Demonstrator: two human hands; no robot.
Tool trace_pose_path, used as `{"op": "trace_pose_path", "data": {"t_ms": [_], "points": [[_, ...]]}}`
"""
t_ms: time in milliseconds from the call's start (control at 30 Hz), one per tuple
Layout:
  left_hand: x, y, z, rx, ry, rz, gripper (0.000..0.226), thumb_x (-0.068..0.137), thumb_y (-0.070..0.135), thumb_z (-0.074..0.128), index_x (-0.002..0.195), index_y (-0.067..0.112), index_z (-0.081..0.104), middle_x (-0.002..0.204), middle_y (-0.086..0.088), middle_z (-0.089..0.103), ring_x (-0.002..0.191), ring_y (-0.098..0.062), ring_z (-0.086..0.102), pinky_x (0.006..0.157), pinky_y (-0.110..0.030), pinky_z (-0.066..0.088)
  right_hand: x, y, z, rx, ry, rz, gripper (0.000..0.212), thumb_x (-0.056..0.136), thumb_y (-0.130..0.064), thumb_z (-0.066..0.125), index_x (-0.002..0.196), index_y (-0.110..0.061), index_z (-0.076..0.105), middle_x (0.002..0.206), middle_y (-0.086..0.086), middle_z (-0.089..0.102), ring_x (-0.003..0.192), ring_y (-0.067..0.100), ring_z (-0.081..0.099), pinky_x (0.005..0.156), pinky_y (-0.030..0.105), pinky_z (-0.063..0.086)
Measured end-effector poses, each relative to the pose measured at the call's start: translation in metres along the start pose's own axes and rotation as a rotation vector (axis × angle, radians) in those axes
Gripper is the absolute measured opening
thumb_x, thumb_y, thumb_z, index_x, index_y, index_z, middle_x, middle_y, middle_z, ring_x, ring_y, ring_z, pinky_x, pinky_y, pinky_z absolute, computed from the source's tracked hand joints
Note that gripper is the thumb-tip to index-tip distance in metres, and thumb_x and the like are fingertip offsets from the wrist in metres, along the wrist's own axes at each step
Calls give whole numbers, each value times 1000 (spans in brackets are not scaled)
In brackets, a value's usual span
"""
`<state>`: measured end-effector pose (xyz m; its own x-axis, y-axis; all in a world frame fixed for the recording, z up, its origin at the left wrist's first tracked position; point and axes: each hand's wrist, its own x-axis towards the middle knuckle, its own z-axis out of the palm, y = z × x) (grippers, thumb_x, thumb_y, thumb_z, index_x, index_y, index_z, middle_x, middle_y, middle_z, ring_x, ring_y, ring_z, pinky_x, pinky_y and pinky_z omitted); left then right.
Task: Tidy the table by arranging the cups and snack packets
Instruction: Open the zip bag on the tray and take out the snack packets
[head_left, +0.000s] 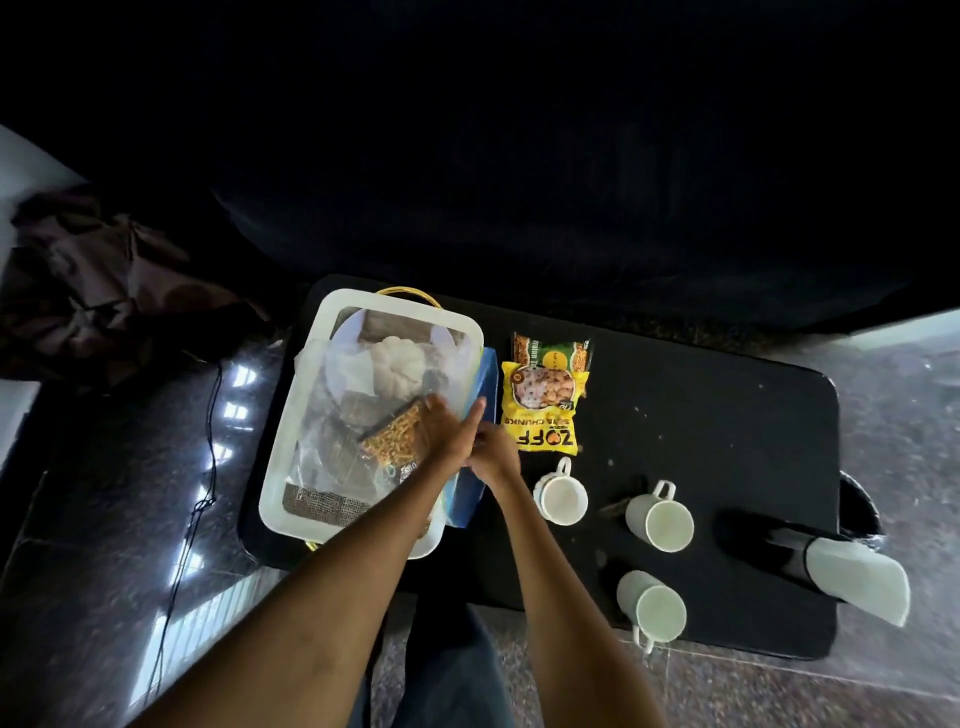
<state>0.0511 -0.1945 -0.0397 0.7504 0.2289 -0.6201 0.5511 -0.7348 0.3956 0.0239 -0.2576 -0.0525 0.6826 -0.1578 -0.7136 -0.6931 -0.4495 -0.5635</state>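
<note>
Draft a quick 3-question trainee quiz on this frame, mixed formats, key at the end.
1. How many white cups stand on the black table?
2. True or false: the yellow soya chunks packet lies inside the white tray.
3. Multiple choice: the blue packet at the tray's right edge is A) stacked on a cup, B) between the tray and the yellow packet, under both hands, C) on the floor.

Key:
1. Three: one near the yellow packet, one to its right, one at the near edge.
2. False: it lies on the table, right of the tray.
3. B: left hand and right hand meet over it; the exact grip is unclear.
</note>
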Motion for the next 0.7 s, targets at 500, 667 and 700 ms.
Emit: {"op": "trace_pose_path", "data": {"t_ms": [500, 667, 700], "points": [[-35, -63, -46, -250, 205, 235, 62, 75, 66, 42, 106, 17, 63, 108, -6, 66, 100, -20, 61, 83, -33, 52, -3, -2, 54, -488, -169, 1, 50, 98, -21, 46, 143, -4, 33, 145, 13, 43, 134, 25, 42, 110, 31, 34], [-4, -116, -61, -372, 415, -536, 63, 87, 49, 49, 137, 11, 39, 140, -23, 39, 127, -39, 38, 105, -52, 35, -8, -12, 42, 153, -153, 120, 35, 97, -10, 44, 130, 0, 50, 133, 19, 55, 117, 28, 57, 65, 8, 48], [2, -122, -62, -528, 331, -684, 66, 90, 47, 52, 140, 6, 35, 143, -24, 36, 130, -38, 37, 108, -50, 34, -8, -18, 37, 178, -194, 110, 35, 97, -7, 44, 130, 1, 50, 133, 20, 54, 114, 26, 58, 60, 7, 47]]}}
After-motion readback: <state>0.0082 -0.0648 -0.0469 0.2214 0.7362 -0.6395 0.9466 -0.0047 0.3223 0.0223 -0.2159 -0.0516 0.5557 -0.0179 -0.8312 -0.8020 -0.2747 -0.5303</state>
